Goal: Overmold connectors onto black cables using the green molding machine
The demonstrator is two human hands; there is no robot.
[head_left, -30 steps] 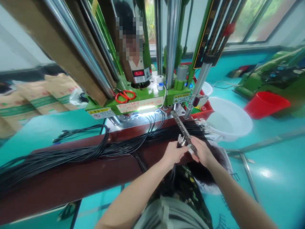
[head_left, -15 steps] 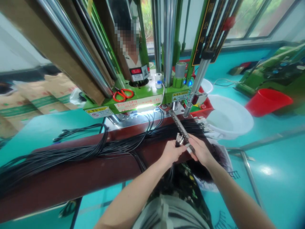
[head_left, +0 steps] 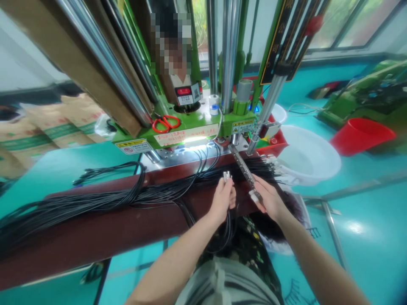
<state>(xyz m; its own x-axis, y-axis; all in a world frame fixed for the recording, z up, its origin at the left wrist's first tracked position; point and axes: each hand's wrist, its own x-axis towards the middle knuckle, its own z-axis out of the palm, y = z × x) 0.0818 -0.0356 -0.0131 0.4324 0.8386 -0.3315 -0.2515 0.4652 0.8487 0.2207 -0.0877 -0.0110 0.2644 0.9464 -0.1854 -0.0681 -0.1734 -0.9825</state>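
My left hand [head_left: 223, 198] is closed around several black cables, whose metal connectors [head_left: 227, 175] poke up above the fingers and whose loops hang below. To its right, my right hand [head_left: 269, 197] grips the near end of a long metal bar [head_left: 243, 168]. The far end of that bar reaches the base of the green machine [head_left: 206, 123]. A small white piece shows by the right fingertips. Behind both hands a thick bundle of black cables [head_left: 165, 190] lies along the brown table [head_left: 127, 237], its pale ends pointing right.
Orange-handled scissors [head_left: 165, 123] rest on the machine. A red bin [head_left: 273, 144], a white basin [head_left: 308, 154] and a red bucket [head_left: 361, 136] stand to the right. Paper sacks [head_left: 47, 123] are at left. A metal frame and a lined container stand at lower right.
My left hand has drawn away from the bar to the left, taking the connectors with it and turning them upright. My right hand stays on the bar. The view has shifted slightly.
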